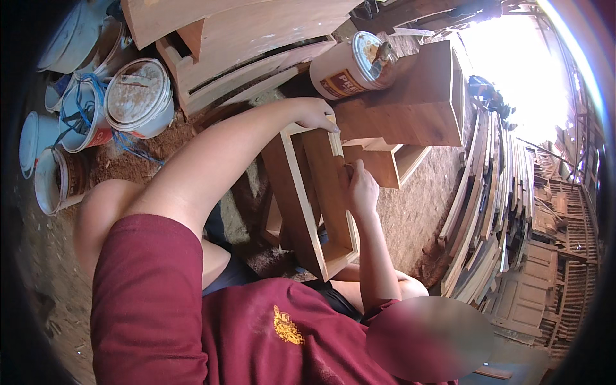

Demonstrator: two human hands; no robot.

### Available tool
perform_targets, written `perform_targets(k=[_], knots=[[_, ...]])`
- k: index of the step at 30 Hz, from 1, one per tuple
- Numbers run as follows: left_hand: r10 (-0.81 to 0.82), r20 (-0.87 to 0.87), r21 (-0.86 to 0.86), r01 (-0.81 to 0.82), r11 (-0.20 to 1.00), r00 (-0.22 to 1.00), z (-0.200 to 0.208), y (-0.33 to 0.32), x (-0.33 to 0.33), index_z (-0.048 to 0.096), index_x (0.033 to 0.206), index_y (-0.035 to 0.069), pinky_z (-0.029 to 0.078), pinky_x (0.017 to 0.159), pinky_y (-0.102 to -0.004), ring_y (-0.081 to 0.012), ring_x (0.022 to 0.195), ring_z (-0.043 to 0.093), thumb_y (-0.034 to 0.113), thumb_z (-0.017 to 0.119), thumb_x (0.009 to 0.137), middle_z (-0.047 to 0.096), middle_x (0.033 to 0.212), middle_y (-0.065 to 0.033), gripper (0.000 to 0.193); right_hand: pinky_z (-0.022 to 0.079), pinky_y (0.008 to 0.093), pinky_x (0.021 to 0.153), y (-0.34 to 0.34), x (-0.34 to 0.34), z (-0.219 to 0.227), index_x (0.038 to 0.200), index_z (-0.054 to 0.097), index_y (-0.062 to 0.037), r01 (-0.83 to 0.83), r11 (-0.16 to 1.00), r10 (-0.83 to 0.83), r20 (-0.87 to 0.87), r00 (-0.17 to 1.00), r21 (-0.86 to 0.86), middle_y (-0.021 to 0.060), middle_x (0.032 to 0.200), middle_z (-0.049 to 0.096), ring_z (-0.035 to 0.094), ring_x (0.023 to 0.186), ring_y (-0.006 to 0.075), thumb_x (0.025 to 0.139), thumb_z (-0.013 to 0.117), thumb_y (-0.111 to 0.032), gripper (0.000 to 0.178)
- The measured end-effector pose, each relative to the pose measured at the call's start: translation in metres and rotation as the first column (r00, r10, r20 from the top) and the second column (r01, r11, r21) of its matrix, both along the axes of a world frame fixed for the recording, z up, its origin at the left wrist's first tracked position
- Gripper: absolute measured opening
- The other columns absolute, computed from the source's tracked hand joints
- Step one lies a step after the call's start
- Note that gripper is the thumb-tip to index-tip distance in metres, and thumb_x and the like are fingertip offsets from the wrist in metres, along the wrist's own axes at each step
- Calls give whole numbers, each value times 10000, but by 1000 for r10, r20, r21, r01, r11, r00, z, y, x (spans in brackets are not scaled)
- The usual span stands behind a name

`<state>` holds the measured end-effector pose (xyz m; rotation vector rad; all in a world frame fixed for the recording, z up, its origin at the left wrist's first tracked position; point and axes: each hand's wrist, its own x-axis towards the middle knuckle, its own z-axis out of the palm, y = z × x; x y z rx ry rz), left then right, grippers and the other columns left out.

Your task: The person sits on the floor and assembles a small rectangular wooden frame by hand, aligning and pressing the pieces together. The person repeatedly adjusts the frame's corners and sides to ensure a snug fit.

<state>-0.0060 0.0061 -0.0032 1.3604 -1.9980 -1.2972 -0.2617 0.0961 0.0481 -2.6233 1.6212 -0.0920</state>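
Observation:
An open-framed wooden drawer (289,202) stands tilted in front of me, its near end by my legs. My left hand (314,115) reaches across to its far end, the fingers closed over the top corner. Along the drawer's right-hand rim is my right hand (364,191), its fingers pinched together against the wood. A small brownish edge shows at those fingertips, too little to name. Just beyond the right hand lies another wooden drawer (372,168), partly beneath a larger wooden box (410,96). More pale wood shows low behind the held drawer.
A white bucket (340,74) with a jar on its lid stands beyond the drawer. Several buckets, one with a dusty lid (138,90), crowd the left. A large wooden cabinet (250,45) lies at the back. Stacked planks (487,199) line the right side.

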Motion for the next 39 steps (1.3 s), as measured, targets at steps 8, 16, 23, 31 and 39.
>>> perform_targets(k=[8,16,23,31,39], knots=[[17,67,-13,-16,1000,998,9,4,2,716,1180,76,488,943,-415,-347,1074,652,563,667,861,700,1160,-184,585,493,444,713,-5,4,-6,798,565,-92,-186,942,180,-47,982,-279,75,744,602,598,820,305,875,664,-231,187],[56,19,-38,-55,998,998,10,7,2,712,1164,55,472,986,-432,-378,1112,636,596,543,947,684,1165,-225,606,451,441,725,-2,10,-13,706,551,-89,-133,926,116,-67,991,-352,72,747,599,588,818,292,796,680,-193,189],[85,-36,-31,-87,996,996,6,5,1,687,1187,14,444,1025,-452,-406,1171,605,591,417,1007,653,1234,-252,663,439,458,712,-26,31,-17,713,557,-85,-163,911,174,-4,985,-378,76,742,607,587,785,309,802,693,-215,208],[96,-88,-6,-97,995,991,-1,2,1,675,1178,-23,431,1037,-460,-420,1178,596,553,353,1039,637,1239,-278,674,447,464,690,-58,79,-7,745,574,-77,-165,931,170,-11,985,-324,86,759,634,607,779,318,793,700,-222,198],[75,-34,-16,-75,997,997,1,1,0,654,1221,-21,424,1048,-464,-416,1200,584,521,360,1044,625,1272,-267,642,454,449,705,-42,56,-15,786,578,-75,-184,917,186,-30,982,-355,95,778,646,616,805,318,773,686,-196,163]])
